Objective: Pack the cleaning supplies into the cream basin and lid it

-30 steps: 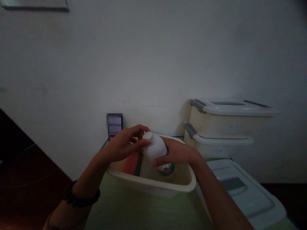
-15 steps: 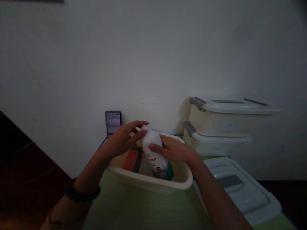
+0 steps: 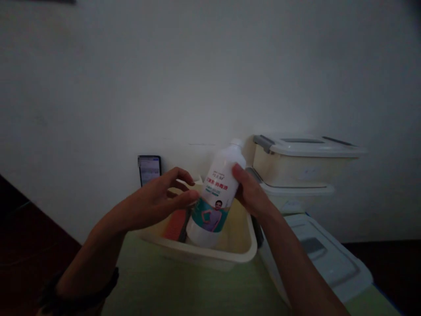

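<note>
My right hand (image 3: 251,193) grips a white plastic bottle (image 3: 215,197) with a teal and red label, holding it tilted, cap up to the right, over a cream tub (image 3: 226,256). My left hand (image 3: 158,199) hovers just left of the bottle with its fingers curled and apart, thumb near the label, holding nothing I can see. An orange-red item (image 3: 174,224) and a dark strip lie inside the tub, partly hidden by my left hand.
A phone (image 3: 149,169) leans upright against the white wall behind the tub. Two lidded cream storage boxes (image 3: 296,169) are stacked at the right. A loose grey-white lid (image 3: 322,259) lies by my right forearm. The tub rests on a pale green tabletop (image 3: 184,289).
The bottle has swung from cap-left to cap up and right, its label now facing me. My left hand has come off the cap end. The view has shifted slightly.
</note>
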### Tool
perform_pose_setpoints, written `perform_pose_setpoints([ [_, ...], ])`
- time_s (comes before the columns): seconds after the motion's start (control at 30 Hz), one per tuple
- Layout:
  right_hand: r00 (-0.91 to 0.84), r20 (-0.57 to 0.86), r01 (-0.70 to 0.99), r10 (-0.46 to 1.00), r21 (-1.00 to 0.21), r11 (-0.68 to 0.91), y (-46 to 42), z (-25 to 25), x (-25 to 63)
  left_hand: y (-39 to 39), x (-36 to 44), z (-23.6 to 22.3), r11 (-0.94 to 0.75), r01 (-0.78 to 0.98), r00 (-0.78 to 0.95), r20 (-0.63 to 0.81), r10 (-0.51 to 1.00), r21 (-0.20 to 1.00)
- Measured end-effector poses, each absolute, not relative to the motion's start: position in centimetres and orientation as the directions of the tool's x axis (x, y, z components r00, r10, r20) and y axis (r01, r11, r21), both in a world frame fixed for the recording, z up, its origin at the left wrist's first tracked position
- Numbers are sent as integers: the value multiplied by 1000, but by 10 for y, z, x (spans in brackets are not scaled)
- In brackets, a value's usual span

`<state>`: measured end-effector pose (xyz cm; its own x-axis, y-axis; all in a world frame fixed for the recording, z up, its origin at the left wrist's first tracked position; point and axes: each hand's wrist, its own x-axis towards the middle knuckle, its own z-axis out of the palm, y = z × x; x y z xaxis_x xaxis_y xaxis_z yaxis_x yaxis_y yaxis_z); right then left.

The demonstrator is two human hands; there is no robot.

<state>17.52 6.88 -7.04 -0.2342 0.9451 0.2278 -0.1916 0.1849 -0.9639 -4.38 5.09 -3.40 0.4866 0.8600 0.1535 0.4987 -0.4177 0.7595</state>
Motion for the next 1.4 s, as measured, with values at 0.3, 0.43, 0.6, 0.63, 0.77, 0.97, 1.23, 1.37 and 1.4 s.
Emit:
perform_pose_setpoints([
  [0.3, 88, 367, -324, 926, -868, 376, 36, -30, 157, 21, -38, -14, -481, 450, 726, 5, 688, 752],
  [0.43, 93, 336, -299, 937, -889, 348, 32, -27, 153, 16, -35, -13, -495, 471, 721, 4, 692, 730],
  [0.6, -1, 272, -416, 962, -875, 247, 33, -30, 152, 16, -23, -20, -517, 591, 648, 17, 761, 619],
  [0.63, -21, 274, -430, 961, -871, 239, 34, -31, 152, 16, -21, -21, -515, 604, 640, 14, 768, 609],
  [0.77, -30, 285, -463, 958, -853, 239, 35, -31, 154, 18, -17, -25, -519, 596, 636, 34, 771, 613],
  [0.97, 26, 265, -452, 964, -857, 248, 32, -29, 153, 19, -15, -27, -516, 587, 639, 34, 768, 624],
  [1.23, -55, 282, -328, 958, -911, 250, 30, -38, 147, 37, -22, -36, -486, 510, 622, 86, 778, 710],
  [1.37, -123, 301, -332, 946, -911, 247, 36, -34, 160, 47, -31, -42, -400, 408, 709, -9, 705, 821],
  [1.4, -130, 297, -336, 946, -911, 240, 37, -33, 163, 48, -32, -44, -371, 376, 734, -28, 679, 849],
])
